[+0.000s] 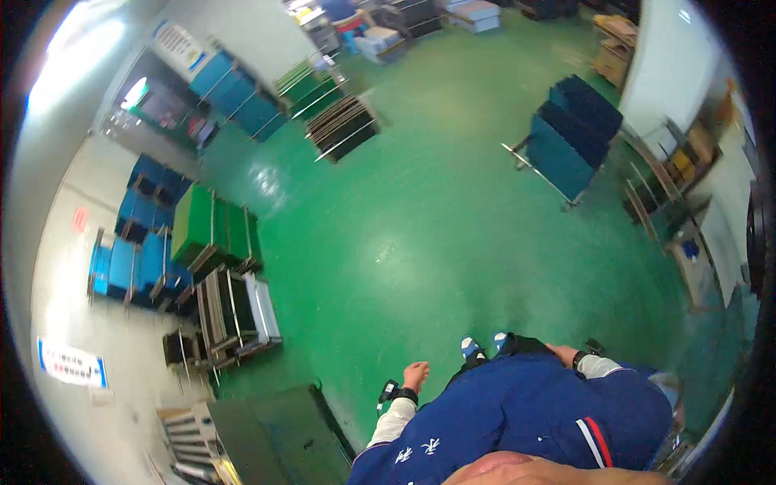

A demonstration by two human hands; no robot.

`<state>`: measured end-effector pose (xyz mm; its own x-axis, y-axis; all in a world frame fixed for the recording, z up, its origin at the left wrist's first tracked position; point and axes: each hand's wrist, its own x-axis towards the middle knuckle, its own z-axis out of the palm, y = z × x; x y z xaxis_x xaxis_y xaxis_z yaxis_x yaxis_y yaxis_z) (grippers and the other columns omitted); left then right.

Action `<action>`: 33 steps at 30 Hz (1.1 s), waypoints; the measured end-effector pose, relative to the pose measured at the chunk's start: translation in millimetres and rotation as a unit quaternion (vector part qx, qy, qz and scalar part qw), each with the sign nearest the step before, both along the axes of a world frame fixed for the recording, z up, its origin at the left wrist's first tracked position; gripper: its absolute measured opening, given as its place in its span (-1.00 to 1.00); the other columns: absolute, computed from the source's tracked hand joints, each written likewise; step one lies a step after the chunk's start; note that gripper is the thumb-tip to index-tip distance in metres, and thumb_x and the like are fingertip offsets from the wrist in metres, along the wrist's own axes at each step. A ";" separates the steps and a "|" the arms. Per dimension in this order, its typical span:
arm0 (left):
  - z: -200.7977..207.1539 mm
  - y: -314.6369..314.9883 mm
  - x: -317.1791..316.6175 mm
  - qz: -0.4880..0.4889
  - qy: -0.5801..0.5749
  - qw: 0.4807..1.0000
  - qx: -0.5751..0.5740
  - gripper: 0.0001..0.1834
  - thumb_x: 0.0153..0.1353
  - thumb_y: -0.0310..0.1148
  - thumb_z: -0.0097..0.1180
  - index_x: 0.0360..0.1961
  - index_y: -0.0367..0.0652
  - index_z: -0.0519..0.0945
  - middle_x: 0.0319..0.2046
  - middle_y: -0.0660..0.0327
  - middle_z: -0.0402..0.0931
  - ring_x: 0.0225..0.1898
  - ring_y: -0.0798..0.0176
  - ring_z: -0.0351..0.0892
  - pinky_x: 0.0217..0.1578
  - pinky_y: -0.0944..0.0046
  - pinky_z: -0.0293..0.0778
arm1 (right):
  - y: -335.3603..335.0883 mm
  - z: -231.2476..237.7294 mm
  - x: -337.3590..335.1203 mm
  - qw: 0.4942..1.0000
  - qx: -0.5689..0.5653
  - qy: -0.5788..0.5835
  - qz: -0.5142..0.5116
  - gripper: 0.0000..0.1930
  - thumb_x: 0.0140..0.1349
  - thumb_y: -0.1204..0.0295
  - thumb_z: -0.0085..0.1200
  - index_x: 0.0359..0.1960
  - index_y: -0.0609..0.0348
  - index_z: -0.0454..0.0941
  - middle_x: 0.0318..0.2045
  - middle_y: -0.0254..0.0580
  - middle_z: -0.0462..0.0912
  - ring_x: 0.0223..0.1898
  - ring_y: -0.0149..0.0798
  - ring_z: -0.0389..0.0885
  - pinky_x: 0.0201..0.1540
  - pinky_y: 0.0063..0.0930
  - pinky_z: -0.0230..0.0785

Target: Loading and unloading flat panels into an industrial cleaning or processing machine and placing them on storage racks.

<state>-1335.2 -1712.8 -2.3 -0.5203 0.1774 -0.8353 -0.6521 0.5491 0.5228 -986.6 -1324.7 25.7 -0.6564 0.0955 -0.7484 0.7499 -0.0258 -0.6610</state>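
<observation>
My left hand [416,376] hangs at my side above the green floor, its fingers curled in with nothing seen in them. A black wristband [406,395] circles that wrist, and a small black-and-white device [389,392] sits beside it. My right hand [562,353] is low against my dark trousers, next to the hem of my blue jacket [517,404]. Its fingers are partly hidden and small, so their grip does not show. Another dark band [579,360] is on the right wrist. Neither hand touches any of the stacks around the room.
Green floor [380,250] stretches ahead. Along the left wall stand green boards [194,222], blue crates [133,263] and a rack of panels [230,311]. A dark green bench top [275,436] is near left. Ahead right stands a cart with blue panels [562,153]; shelving [679,162] lines the right.
</observation>
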 end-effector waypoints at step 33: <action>37.6 714.4 60.5 -0.382 0.008 0.923 0.049 -0.61 0.14 -0.23 0.16 -0.10 -0.29 0.54 -0.30 0.16 0.60 -0.35 0.31 0.54 -0.39 0.33 0.42 | 260.8 -63.7 206.0 0.915 0.025 0.065 -0.398 -0.45 0.32 0.02 -0.13 0.21 0.13 0.31 0.11 -0.18 0.45 0.02 -0.15 0.45 0.12 -0.28 0.24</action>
